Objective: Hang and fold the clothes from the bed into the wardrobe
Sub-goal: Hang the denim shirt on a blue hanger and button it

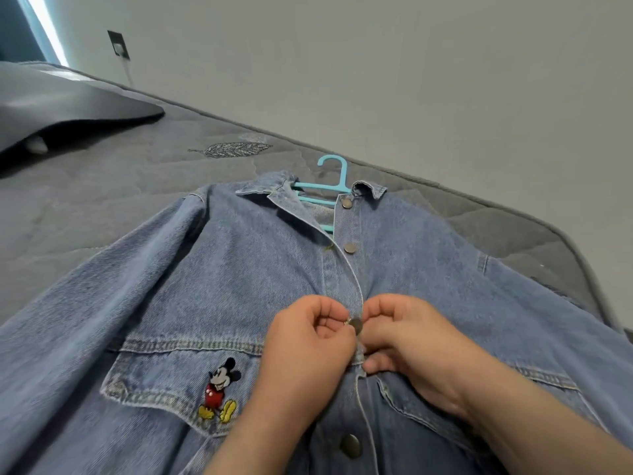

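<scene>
Here's the denim jacket (239, 269), spread face up across the grey bed (102, 207), collar pointing away toward the wall (376, 63), with a turquoise hanger (334, 178) tucked inside the neck and its hook poking out beyond the collar. Both hands are right on the centre front, meeting over the third metal button (356, 326). The left hand (308, 344) is curled tight, thumb and fingertips pinching the fabric edge just left of that button. The right hand (407, 341) mirrors it from the other side, fingers folded in and gripping the placket, its thumb pressing the cloth just below. The two hands are almost knuckle to knuckle, the button caught between them. Two upper buttons (349, 248) lie beyond the hands, and another button (350, 445) sits nearer the camera. A cartoon mouse patch (219, 389) decorates the pocket flap just beside the left wrist. A dark pillow (68, 108) lies far left on the bed.
</scene>
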A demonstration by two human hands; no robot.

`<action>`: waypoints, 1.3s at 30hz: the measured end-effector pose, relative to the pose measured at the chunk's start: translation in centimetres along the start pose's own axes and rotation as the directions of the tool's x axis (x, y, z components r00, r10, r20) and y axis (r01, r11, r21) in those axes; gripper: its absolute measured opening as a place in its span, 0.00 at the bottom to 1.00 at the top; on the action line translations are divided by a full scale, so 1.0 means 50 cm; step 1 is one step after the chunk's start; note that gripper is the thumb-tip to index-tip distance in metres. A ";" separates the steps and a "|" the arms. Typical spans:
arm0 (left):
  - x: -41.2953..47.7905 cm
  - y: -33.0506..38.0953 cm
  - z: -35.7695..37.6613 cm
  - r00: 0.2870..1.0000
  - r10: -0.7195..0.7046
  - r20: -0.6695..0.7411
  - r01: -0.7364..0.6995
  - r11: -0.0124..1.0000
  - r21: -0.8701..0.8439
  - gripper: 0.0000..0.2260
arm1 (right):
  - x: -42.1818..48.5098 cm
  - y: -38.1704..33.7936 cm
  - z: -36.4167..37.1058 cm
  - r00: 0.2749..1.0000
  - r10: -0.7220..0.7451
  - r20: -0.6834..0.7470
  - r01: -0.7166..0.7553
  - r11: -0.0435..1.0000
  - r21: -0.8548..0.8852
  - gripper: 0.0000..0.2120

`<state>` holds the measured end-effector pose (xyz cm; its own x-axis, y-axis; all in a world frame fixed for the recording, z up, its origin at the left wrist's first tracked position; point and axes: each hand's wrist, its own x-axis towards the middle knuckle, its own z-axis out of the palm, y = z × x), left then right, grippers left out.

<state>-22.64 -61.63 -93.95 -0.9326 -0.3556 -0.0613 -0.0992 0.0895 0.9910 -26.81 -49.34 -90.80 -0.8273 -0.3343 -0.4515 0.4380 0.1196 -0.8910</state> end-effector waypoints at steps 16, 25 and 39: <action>0.036 0.042 0.010 0.975 0.084 0.205 -0.213 0.612 0.761 0.08 | 0.083 -0.133 -0.031 0.972 -0.211 -0.100 0.152 0.897 -0.414 0.12; 0.254 0.097 -0.001 0.986 -0.098 0.135 -0.064 0.522 0.850 0.16 | 0.228 -0.115 -0.069 0.990 -0.054 0.134 0.127 0.761 -0.636 0.05; 0.233 0.048 0.029 0.993 0.119 0.015 -0.107 0.817 0.567 0.19 | 0.222 -0.102 -0.055 0.989 -0.149 0.018 0.148 0.947 -0.286 0.09</action>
<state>-34.24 -64.18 -92.46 -0.9430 -0.3283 0.0555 -0.1782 0.6383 0.7488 -39.19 -51.11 -91.40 -0.8769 -0.3653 -0.3124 0.1912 0.3312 -0.9240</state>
